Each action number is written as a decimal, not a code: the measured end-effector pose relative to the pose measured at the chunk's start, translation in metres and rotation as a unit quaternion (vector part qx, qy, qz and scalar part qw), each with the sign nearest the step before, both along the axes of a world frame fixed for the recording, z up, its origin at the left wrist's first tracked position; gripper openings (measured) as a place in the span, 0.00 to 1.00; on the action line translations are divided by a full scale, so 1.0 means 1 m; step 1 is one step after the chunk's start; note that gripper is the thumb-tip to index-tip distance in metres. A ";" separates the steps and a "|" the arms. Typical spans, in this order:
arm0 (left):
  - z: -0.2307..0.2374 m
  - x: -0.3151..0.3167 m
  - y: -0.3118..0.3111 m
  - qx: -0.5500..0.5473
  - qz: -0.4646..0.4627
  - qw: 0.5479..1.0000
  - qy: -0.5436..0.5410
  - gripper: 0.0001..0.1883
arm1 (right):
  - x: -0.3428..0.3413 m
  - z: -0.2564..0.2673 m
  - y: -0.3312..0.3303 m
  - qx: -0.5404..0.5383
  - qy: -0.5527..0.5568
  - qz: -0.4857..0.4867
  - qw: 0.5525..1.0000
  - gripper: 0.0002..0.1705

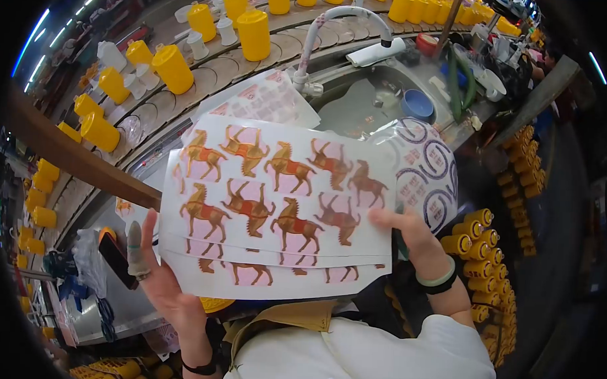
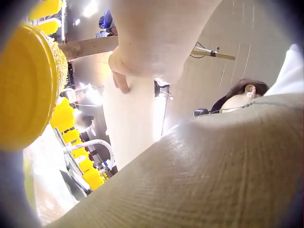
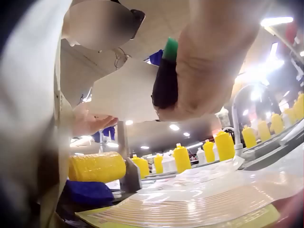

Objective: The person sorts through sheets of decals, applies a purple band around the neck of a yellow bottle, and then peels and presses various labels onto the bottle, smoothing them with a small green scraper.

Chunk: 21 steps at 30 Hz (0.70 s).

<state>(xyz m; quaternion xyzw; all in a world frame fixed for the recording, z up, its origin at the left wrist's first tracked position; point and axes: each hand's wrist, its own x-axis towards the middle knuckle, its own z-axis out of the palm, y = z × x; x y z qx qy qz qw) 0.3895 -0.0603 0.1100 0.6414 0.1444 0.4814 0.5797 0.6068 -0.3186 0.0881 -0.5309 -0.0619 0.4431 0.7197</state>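
Left hand point(image 1: 170, 285) open, right hand point(image 1: 418, 241) pinching

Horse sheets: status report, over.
Left hand at left edge. Right hand grips right edge. Horse sheets raised, overlapping. Faucet beyond them.

A workshop or small factory: yellow bottles point(image 1: 255, 35) line a curving conveyor point(image 1: 217, 69) (more are stacked beside it), near a sink point(image 1: 370, 101).
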 end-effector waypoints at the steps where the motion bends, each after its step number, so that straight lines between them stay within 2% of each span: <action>1: 0.000 0.003 -0.001 0.046 -0.025 0.999 0.003 0.61 | 0.003 0.002 -0.005 -0.009 0.001 0.001 1.000 0.33; 2: 0.000 -0.002 0.002 0.013 -0.082 0.995 0.064 0.68 | 0.006 0.001 -0.009 -0.002 0.006 0.008 1.000 0.32; 3: -0.002 0.000 0.002 0.012 -0.081 0.995 0.063 0.68 | 0.005 0.002 -0.009 -0.004 0.006 0.008 1.000 0.32; 5: -0.007 0.006 0.001 0.046 0.060 0.996 0.057 0.66 | 0.002 0.004 -0.009 -0.002 -0.023 0.034 0.999 0.32; 6: -0.002 0.008 -0.003 0.018 0.077 0.994 0.074 0.61 | 0.002 -0.001 -0.009 -0.035 -0.045 0.041 0.998 0.32; 7: -0.006 0.006 0.000 0.018 0.080 0.994 0.076 0.61 | 0.004 -0.006 -0.009 -0.035 -0.044 0.044 0.997 0.32; 9: -0.021 -0.001 0.010 0.005 0.041 0.999 0.025 0.54 | 0.008 -0.016 -0.012 -0.057 -0.038 0.039 0.997 0.32; 10: -0.025 -0.001 0.014 0.003 0.022 1.000 0.006 0.46 | 0.012 -0.019 -0.017 -0.068 -0.030 0.027 0.997 0.30; 11: -0.021 -0.004 0.015 0.003 0.030 1.000 0.007 0.46 | 0.016 -0.009 -0.018 -0.069 -0.018 0.048 0.996 0.30; 13: -0.009 -0.010 0.018 -0.159 -0.051 0.982 0.087 0.41 | 0.022 0.007 -0.019 -0.052 -0.045 0.055 0.996 0.31; 14: -0.011 -0.018 0.025 -0.201 -0.131 0.967 0.084 0.37 | 0.025 0.007 -0.019 -0.044 -0.071 0.057 0.995 0.34; 15: -0.011 -0.027 0.026 -0.200 -0.125 0.968 0.083 0.37 | 0.030 0.007 -0.019 -0.042 -0.071 0.064 0.995 0.34; 17: -0.013 -0.044 0.023 -0.202 -0.177 0.930 0.252 0.32 | 0.039 0.007 -0.019 -0.090 -0.090 0.120 0.985 0.33; 18: -0.012 -0.044 0.017 -0.194 -0.164 0.939 0.230 0.27 | 0.047 0.001 -0.017 -0.109 -0.104 0.132 0.980 0.30; 19: -0.011 -0.045 0.016 -0.196 -0.167 0.938 0.231 0.27 | 0.061 -0.005 -0.016 -0.111 -0.103 0.131 0.980 0.30; 21: -0.007 -0.045 0.019 -0.167 -0.082 0.960 0.209 0.24 | 0.104 -0.011 -0.011 0.000 -0.122 0.202 0.972 0.27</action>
